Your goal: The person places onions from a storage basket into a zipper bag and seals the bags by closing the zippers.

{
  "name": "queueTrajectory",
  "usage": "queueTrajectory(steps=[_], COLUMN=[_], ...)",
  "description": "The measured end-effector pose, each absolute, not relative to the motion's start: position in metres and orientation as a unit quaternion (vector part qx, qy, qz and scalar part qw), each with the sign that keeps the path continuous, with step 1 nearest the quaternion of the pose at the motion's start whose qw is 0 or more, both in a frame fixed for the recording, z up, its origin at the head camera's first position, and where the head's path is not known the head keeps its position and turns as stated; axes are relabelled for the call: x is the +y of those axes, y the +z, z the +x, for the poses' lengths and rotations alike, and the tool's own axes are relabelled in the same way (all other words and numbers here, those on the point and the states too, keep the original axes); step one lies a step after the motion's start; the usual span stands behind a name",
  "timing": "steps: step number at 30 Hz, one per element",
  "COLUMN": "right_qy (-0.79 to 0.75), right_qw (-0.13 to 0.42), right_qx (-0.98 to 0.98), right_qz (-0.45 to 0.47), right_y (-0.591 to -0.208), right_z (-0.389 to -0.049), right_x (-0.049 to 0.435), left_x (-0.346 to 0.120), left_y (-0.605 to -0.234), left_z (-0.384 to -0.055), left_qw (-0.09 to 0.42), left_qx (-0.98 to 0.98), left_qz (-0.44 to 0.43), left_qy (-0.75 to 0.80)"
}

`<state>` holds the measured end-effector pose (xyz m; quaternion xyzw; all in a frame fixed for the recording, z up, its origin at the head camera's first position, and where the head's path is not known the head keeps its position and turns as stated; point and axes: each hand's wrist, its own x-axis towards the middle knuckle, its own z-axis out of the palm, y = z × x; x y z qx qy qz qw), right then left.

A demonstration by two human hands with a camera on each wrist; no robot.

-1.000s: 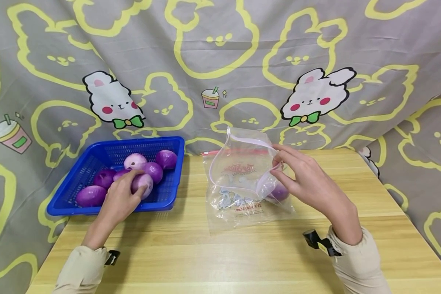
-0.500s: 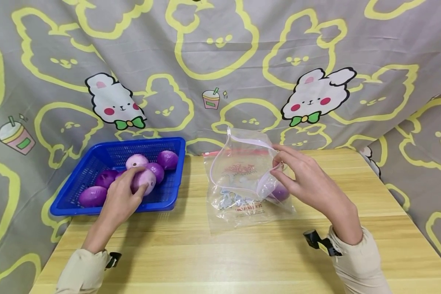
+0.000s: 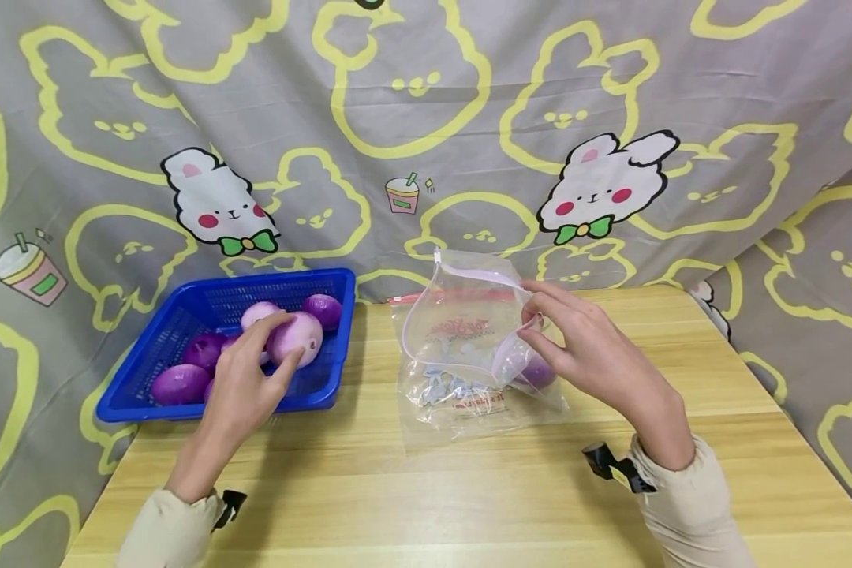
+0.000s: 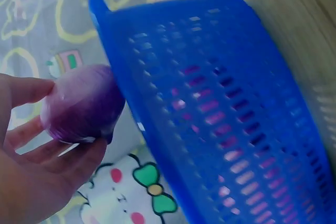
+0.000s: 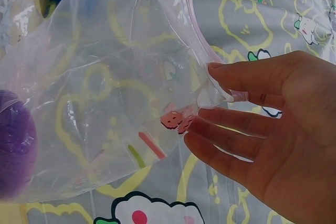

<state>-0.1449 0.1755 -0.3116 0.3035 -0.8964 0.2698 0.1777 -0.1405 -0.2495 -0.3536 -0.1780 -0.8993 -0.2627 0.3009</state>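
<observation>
My left hand [image 3: 244, 386] holds a pale purple onion [image 3: 295, 340] between thumb and fingers, raised above the blue basket [image 3: 113, 410]. In the left wrist view that onion [image 4: 84, 103] sits beside the basket's rim [image 4: 118, 77]. Several more purple onions [image 3: 181, 384] lie inside the basket. My right hand [image 3: 596, 339] pinches the edge of a clear zip bag [image 3: 454, 347], whose mouth gapes wide. Inside the bag, at its lower right, is one onion [image 3: 536, 371], which also shows at the left of the right wrist view [image 5: 16, 145].
A wooden table [image 3: 412, 505] bears the basket at left and the bag at centre right. Behind them hangs a grey curtain [image 3: 412, 102] with yellow outlines and rabbit prints. Black cameras are strapped to both wrists.
My left hand has lifted the onion up from the other onions and moved it slightly right. The right hand keeps its hold on the bag's edge. The head view has shifted a little.
</observation>
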Motion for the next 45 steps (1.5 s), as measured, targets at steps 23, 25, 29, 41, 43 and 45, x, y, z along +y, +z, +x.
queueTrajectory(steps=[23,25,29,41,43,45], right_qy=[0.27,0.271,0.27,0.272,0.272,0.271], right_qw=[0.168,0.168,0.169,0.168,0.169,0.169], right_qx=[-0.9,-0.901,-0.901,-0.9,-0.9,-0.9], right_qz=[0.297,0.296,0.294,0.297,0.297,0.296], right_y=[-0.31,-0.31,-0.31,-0.309,-0.309,-0.309], right_z=[-0.143,-0.143,-0.142,-0.141,-0.14,-0.14], right_x=[0.177,0.178,0.178,0.177,0.177,0.177], left_x=[-0.182,-0.177,-0.165,-0.137,-0.134,-0.131], left_y=[-0.32,-0.317,-0.311,-0.305,-0.306,-0.308], left_z=[-0.115,-0.113,-0.109,-0.109,-0.11,-0.111], left_qw=[0.356,0.357,0.361,0.344,0.339,0.335], left_qx=[-0.815,-0.809,-0.797,-0.789,-0.79,-0.79], left_qz=[-0.307,-0.319,-0.342,-0.38,-0.385,-0.391], left_qy=[-0.339,-0.341,-0.341,-0.339,-0.336,-0.334])
